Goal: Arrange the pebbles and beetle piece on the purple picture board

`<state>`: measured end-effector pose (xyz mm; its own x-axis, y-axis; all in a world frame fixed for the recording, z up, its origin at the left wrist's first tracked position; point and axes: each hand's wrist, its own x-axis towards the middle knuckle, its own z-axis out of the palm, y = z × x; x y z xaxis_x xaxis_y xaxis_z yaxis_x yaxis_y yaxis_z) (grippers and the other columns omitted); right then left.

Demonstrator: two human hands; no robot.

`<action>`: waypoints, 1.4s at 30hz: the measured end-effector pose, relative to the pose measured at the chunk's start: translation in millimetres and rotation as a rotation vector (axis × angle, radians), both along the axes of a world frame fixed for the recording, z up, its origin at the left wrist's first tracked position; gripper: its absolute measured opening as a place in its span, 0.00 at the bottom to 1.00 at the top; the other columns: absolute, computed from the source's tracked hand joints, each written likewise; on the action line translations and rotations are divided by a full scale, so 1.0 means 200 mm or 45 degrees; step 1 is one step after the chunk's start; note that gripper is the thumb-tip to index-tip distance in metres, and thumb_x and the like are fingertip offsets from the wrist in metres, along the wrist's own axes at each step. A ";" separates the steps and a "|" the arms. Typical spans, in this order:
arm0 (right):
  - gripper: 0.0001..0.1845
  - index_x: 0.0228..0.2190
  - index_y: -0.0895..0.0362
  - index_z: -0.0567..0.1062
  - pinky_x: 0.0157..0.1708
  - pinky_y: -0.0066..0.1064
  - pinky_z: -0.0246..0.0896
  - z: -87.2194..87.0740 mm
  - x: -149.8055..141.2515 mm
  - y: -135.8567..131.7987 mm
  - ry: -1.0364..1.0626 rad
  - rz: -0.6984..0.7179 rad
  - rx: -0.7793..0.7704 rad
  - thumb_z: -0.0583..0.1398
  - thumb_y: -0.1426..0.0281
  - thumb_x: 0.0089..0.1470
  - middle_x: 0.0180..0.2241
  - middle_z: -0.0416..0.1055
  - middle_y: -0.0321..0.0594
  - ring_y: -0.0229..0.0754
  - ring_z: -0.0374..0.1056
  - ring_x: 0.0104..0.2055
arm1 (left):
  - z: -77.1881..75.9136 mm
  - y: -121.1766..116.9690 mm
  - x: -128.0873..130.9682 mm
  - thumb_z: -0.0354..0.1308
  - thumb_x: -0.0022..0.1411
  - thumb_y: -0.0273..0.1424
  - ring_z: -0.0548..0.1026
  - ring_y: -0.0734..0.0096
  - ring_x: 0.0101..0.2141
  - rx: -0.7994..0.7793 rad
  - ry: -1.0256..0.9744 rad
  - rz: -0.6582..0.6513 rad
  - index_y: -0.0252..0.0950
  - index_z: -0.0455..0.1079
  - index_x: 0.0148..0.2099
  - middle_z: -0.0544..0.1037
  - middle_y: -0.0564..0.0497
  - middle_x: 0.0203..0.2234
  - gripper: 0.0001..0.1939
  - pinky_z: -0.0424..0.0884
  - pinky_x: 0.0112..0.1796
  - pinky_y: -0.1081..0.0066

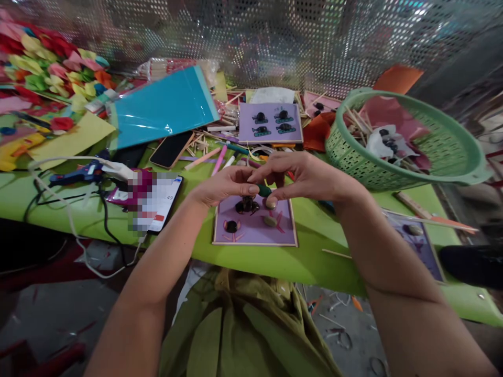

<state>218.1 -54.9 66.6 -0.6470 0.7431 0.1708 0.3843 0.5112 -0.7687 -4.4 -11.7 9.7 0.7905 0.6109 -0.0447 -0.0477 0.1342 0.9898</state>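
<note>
Over a purple picture board (pixel 257 238) with a thin wooden frame, my two hands meet around a small dark green rounded piece (pixel 264 190), whose exact kind I cannot make out. The thumb and fingers of my left hand (pixel 228 184) pinch its left end. My right hand (pixel 302 175) is curled over it, with the thumb at its right end. On the board lie a dark stone figure (pixel 231 226) with pink parts, a shiny dark figure (pixel 247 207) and a greyish stone (pixel 270 221) beside pink strips.
Behind the board lies another purple board (pixel 271 123) with several dark figures. A green basket (pixel 393 180) holds sticks and stones at right. To the left are a lit phone (pixel 168 204), a glue gun (pixel 74 175), cables and a blue sheet pack (pixel 165 107).
</note>
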 end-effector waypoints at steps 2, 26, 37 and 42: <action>0.18 0.42 0.50 0.84 0.34 0.32 0.62 0.00 -0.01 0.00 -0.011 0.001 0.048 0.73 0.57 0.50 0.32 0.73 0.36 0.39 0.65 0.33 | -0.02 0.00 0.00 0.78 0.41 0.50 0.77 0.70 0.31 -0.001 -0.015 0.019 0.39 0.79 0.34 0.79 0.51 0.28 0.25 0.74 0.33 0.70; 0.10 0.37 0.53 0.80 0.32 0.34 0.57 -0.15 0.05 -0.47 -0.753 -0.628 0.206 0.70 0.62 0.55 0.37 0.78 0.41 0.45 0.72 0.34 | -0.01 0.03 0.04 0.71 0.58 0.41 0.75 0.74 0.30 0.113 0.005 0.431 0.38 0.74 0.37 0.76 0.53 0.27 0.14 0.73 0.34 0.71; 0.11 0.36 0.55 0.79 0.30 0.34 0.54 -0.25 0.05 -0.47 -0.869 -0.690 0.258 0.70 0.62 0.55 0.36 0.77 0.44 0.47 0.72 0.35 | -0.01 0.04 0.03 0.72 0.56 0.40 0.76 0.73 0.31 0.127 -0.007 0.424 0.37 0.75 0.37 0.77 0.52 0.29 0.14 0.74 0.33 0.71; 0.12 0.37 0.55 0.80 0.29 0.34 0.52 -0.26 0.05 -0.47 -0.862 -0.650 0.226 0.69 0.61 0.55 0.36 0.77 0.44 0.47 0.71 0.35 | 0.00 0.02 0.04 0.72 0.56 0.38 0.77 0.70 0.32 0.143 0.011 0.410 0.36 0.75 0.36 0.76 0.51 0.28 0.13 0.75 0.33 0.69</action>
<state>228.4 -148.0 14.2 -0.2459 0.9692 0.0100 0.9457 0.2422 -0.2166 2.7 -7.3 10.3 0.5563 0.8304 0.0312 -0.0614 0.0037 0.9981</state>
